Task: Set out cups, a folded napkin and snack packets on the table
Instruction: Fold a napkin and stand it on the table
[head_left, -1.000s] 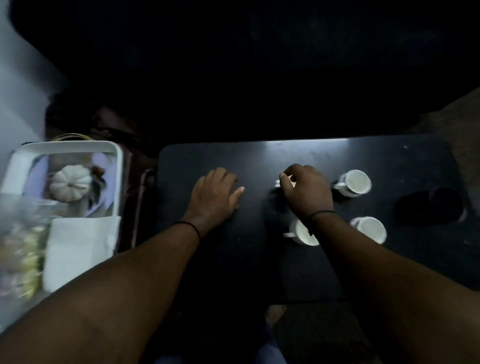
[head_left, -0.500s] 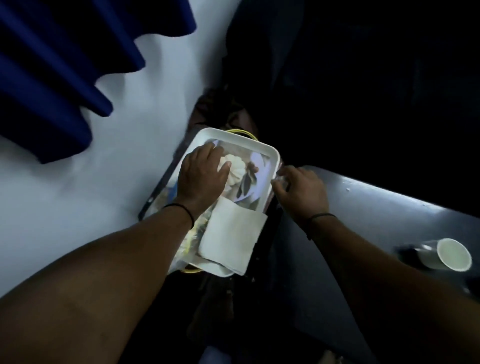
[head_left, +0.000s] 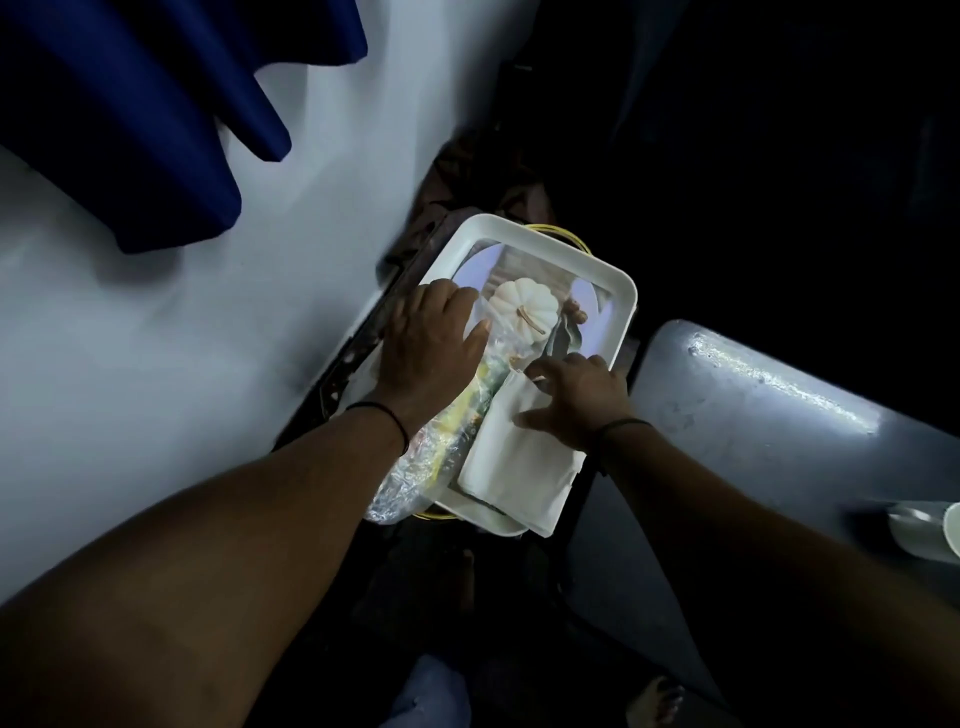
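A white-rimmed tray (head_left: 615, 283) with a pumpkin picture sits to the left of the dark table (head_left: 753, 415). In it lie clear-wrapped snack packets (head_left: 431, 457) and a folded white napkin (head_left: 519, 467). My left hand (head_left: 431, 343) lies palm down on the far end of the packets; I cannot see whether its fingers grip them. My right hand (head_left: 576, 400) rests on the napkin's far end with fingers spread. One white cup (head_left: 927, 530) shows at the right edge on the table; the other cups are out of view.
A white wall (head_left: 156, 364) and a blue curtain (head_left: 130, 104) stand to the left. The tray rests on a dark stand close to the table's left end. My feet show on the dark floor below.
My view has swung left from the table and cups to the tray. My right hand moved from the tray's right rim onto the napkin. My left hand slid down onto the packets.
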